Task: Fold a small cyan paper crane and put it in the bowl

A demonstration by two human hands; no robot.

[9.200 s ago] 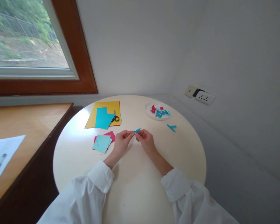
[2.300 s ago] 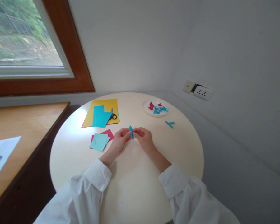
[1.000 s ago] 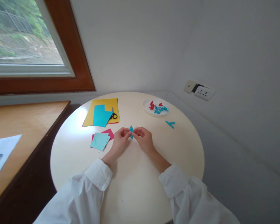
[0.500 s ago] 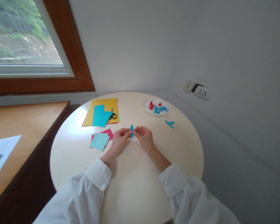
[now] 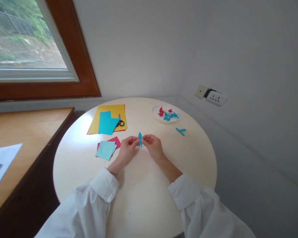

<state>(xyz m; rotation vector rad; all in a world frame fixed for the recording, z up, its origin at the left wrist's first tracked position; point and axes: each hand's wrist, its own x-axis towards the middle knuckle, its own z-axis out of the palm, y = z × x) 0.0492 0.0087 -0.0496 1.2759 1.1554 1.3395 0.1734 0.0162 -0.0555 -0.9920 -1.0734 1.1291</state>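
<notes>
A small folded blue paper piece [image 5: 140,136], pointed at the top and split into two tips at the bottom, is held upright above the table. My left hand [image 5: 128,145] pinches its left side between thumb and fingers. On the other side my right hand [image 5: 152,145] pinches it the same way. The fingertips hide the middle of the paper. Left of my left hand lie light blue paper squares [image 5: 105,150] on top of red paper [image 5: 117,142].
A round white table [image 5: 149,195] carries yellow sheets [image 5: 106,108], a cut blue sheet [image 5: 105,123] and scissors [image 5: 121,123]. A shallow white dish [image 5: 155,117] holds several red and blue folded pieces. Blue paper strips [image 5: 181,131] lie nearer. A wooden desk [image 5: 39,124] stands left.
The blue paper has turned slightly between my fingertips, and its top looks a little wider. Both hands stay in nearly the same place.
</notes>
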